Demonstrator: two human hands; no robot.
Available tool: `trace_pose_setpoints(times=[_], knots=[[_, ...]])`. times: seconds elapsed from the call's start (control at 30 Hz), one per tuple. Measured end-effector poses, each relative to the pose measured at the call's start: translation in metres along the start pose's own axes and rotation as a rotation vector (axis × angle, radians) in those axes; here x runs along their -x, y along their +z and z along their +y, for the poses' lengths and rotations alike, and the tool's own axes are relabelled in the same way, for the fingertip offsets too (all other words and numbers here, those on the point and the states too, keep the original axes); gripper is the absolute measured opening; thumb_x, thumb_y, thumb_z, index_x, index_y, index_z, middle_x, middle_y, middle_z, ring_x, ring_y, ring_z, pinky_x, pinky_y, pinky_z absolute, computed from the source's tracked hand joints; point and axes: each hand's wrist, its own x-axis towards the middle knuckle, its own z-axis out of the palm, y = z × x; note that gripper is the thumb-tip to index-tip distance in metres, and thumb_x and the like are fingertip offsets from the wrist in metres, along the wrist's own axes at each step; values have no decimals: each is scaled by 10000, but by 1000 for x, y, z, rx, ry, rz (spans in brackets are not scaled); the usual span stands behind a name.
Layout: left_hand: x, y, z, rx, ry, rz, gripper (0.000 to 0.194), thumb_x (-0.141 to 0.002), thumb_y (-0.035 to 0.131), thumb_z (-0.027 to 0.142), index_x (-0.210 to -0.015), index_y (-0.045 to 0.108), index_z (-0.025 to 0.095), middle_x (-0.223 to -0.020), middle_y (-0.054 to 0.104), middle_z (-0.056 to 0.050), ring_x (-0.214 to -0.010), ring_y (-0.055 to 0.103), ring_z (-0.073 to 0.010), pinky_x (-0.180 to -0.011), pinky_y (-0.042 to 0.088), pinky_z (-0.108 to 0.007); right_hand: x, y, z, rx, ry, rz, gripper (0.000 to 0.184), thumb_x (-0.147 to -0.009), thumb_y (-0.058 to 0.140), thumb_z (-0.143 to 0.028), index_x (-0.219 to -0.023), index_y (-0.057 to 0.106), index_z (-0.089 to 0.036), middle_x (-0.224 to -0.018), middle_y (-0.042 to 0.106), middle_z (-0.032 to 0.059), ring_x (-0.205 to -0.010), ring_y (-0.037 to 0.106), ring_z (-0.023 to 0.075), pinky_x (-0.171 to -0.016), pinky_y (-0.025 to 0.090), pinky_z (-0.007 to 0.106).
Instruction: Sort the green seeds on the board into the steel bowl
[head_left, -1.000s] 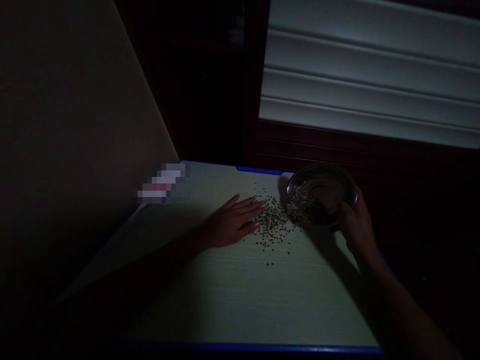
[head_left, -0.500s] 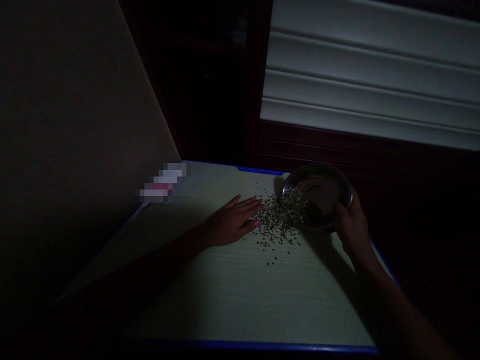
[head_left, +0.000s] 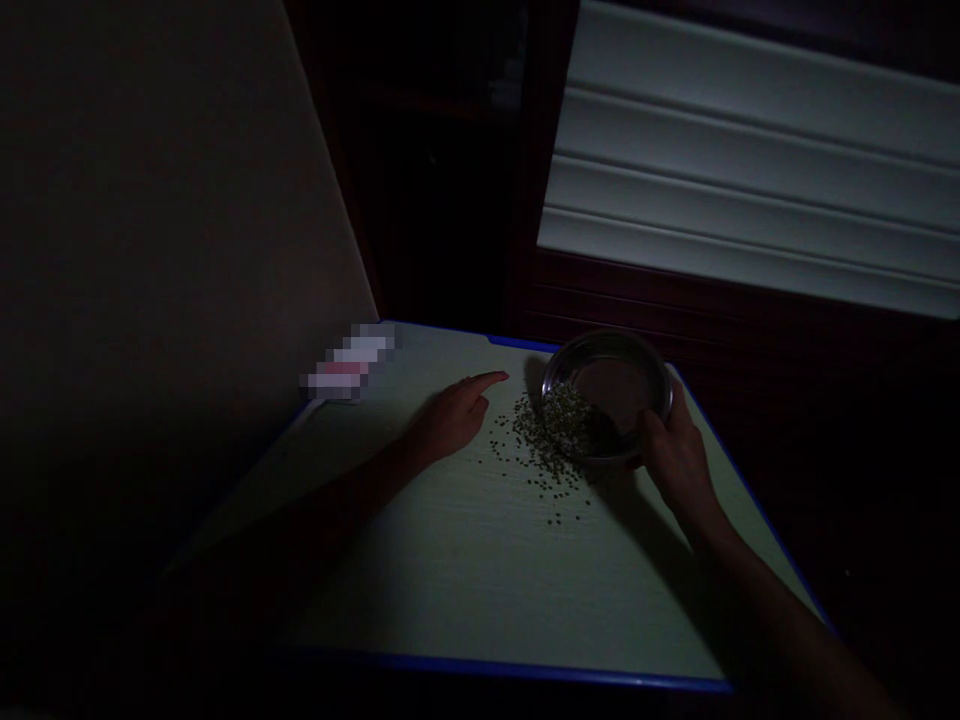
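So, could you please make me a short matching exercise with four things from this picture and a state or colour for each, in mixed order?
Things:
1. Left hand
2. Right hand
3. Metal bowl
4. Tabletop

States and colours:
A. Pale, with blue edging
B. Gripping a metal rim
C. One finger stretched out
D. Small grains gathered at one side inside it

Right pairs: 1-C, 2-B, 3-D, 4-A
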Motion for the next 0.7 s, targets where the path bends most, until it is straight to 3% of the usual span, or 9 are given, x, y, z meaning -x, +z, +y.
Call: trace_pose_setpoints(times=[0.17,0.37,0.7], knots=[[1,8,-5,50,-33,3,452,-957,358,260,-1377,525,268,-1386,620,-24,-1248,580,-184,-1080,416,-367,2,8,-9,12,-18,-8,656,-847,423,-365,-1492,348,-273,-1021,700,105,-687,644,268,-630,509,402],[1,9,-5,97,-71,35,511,-1001,275,442,-1388,517,214,-1415,594,-74,-1300,535,-187,-1097,389,-353,5,19,-24,1,-40,-15,651,-832,432,-341,-1476,370,-268,-1050,710,97,-768,659,278,-685,522,407],[-2,2,-4,104,-130,102,467,-999,284,402,-1334,544,206,-1356,637,-72,-1260,568,-189,-1077,410,-359,7,36,-44,-26,-96,-31,618,-851,417,-355,-1462,383,-266,-1086,708,105,-818,664,301,-706,535,433]])
